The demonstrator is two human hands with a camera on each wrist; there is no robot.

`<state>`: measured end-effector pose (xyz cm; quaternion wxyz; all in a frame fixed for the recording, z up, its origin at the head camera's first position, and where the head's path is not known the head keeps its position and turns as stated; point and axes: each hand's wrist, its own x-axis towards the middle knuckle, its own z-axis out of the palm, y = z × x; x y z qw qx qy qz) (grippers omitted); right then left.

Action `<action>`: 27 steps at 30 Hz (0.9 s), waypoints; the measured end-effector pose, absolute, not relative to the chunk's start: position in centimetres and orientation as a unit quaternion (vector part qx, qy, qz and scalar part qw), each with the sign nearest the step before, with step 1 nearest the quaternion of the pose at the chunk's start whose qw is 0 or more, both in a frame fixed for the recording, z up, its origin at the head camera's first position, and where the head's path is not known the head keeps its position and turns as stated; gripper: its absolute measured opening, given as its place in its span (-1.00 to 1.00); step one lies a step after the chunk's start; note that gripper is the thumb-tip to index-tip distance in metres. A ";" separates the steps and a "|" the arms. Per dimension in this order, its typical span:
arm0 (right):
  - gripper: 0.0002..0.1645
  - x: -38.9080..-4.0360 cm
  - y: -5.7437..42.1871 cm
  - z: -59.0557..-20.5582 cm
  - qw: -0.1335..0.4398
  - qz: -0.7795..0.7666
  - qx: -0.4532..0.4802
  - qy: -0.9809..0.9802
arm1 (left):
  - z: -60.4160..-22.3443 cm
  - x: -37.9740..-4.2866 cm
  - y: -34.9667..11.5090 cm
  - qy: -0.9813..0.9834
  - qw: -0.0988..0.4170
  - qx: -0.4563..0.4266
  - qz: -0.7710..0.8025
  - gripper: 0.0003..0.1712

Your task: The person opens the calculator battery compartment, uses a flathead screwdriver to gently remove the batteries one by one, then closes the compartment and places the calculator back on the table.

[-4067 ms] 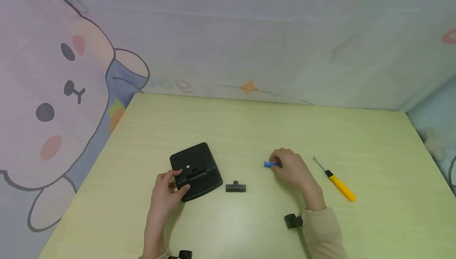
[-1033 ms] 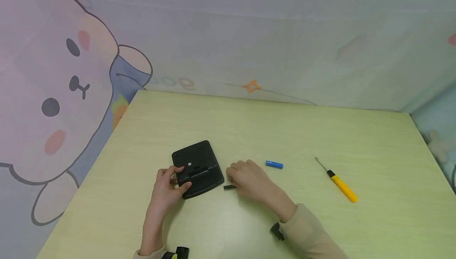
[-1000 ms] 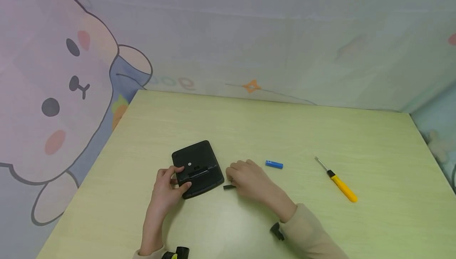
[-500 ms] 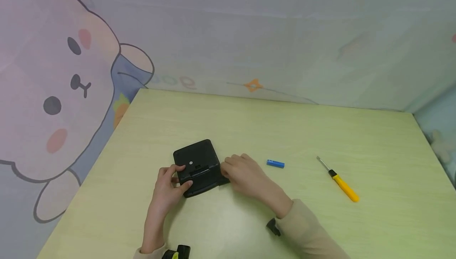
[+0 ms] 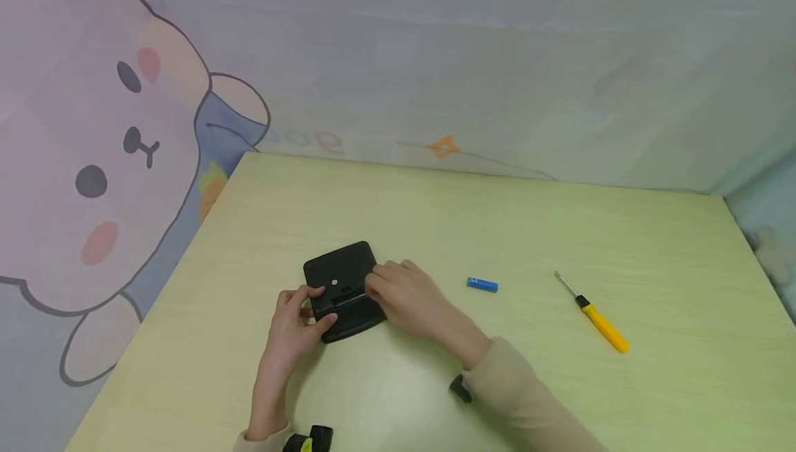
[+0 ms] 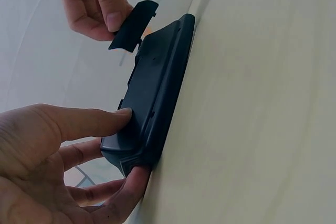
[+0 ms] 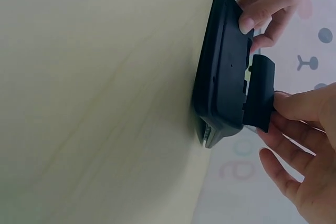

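Observation:
A flat black device [image 5: 336,269], like a desk calculator lying face down, rests on the table with a slot across its back. My left hand [image 5: 295,324] grips its left edge, thumb on top and other fingers at the side and underneath. Between thumb and fingers, my right hand [image 5: 410,300] pinches a curved black battery cover [image 7: 259,93]. In both wrist views the tabbed cover stands tilted close over the slot; in the head view the right hand hides it. A blue battery [image 5: 482,285] lies to the right of that hand.
Further right on the pale wooden table [image 5: 497,224] lies a screwdriver [image 5: 602,325] with a yellow handle, its tip pointing away. A printed cloth [image 5: 385,58] hangs behind the table's back edge.
My right hand first let go of the battery on the table, then took up the cover and carried it left over the device. The left hand keeps its hold.

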<state>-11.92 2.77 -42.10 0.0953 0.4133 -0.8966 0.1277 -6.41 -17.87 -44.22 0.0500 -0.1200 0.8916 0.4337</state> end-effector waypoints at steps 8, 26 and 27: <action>-0.95 -12.4 1.6 -42.3 0.090 0.148 0.413 -0.894 | -44.2 -6.3 -18.0 0.892 0.052 -0.120 0.433 -0.48; -0.91 -13.0 -0.7 -42.8 0.125 0.102 0.443 -0.882 | -44.3 -6.3 -18.0 0.892 0.051 -0.116 0.434 -0.49; -0.90 -13.0 -0.7 -42.8 0.128 0.102 0.443 -0.881 | -44.2 -6.3 -18.0 0.892 0.052 -0.116 0.434 -0.49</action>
